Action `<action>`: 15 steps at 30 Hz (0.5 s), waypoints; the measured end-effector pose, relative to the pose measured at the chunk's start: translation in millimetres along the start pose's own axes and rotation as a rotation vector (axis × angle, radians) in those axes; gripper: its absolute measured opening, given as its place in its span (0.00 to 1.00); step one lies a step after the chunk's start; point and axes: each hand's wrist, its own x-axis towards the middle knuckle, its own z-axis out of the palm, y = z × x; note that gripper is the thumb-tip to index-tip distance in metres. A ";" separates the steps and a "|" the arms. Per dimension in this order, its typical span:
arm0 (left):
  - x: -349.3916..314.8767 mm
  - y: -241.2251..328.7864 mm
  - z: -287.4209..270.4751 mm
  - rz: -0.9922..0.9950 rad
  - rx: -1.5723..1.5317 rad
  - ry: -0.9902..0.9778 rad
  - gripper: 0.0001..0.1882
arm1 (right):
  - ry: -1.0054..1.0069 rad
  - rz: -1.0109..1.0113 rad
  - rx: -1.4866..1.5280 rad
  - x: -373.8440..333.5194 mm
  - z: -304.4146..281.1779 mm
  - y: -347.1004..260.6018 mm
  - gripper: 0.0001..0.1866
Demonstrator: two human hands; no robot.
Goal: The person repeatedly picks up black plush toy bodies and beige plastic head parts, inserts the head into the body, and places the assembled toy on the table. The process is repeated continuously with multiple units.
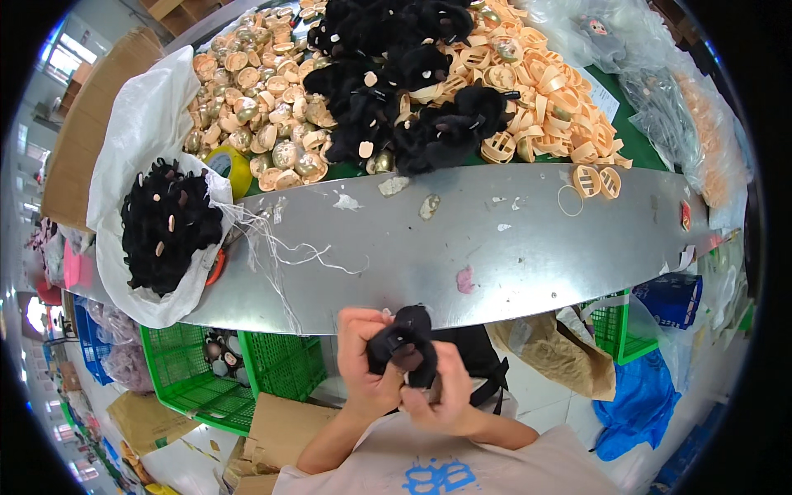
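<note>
Close to my body, just off the near edge of the metal table (388, 272), a small black plush piece (417, 330) with a brownish patch is held between both hands. My left hand (360, 355) is closed round its left side. On the lower right, my right hand (448, 388) grips it, thumb and fingers pinched near its bottom. What the fingertips press on underneath is hidden. A heap of similar black plush pieces (412, 74) lies at the far middle of the table. More black plush pieces (169, 223) fill a white sack (140, 124) at the left.
Peach plastic basket-like parts (544, 78) and gold-and-peach round parts (247, 107) are heaped at the back. A yellow tape roll (233, 167), white strings (285, 247) and a pink scrap (465, 280) lie on the table. Green crates (198, 371) stand below, near a blue bag (635, 408).
</note>
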 end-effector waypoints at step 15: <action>8.2 15.2 -12.9 -0.283 -0.434 -0.297 0.18 | -0.240 0.202 0.231 33.8 -39.3 13.9 0.12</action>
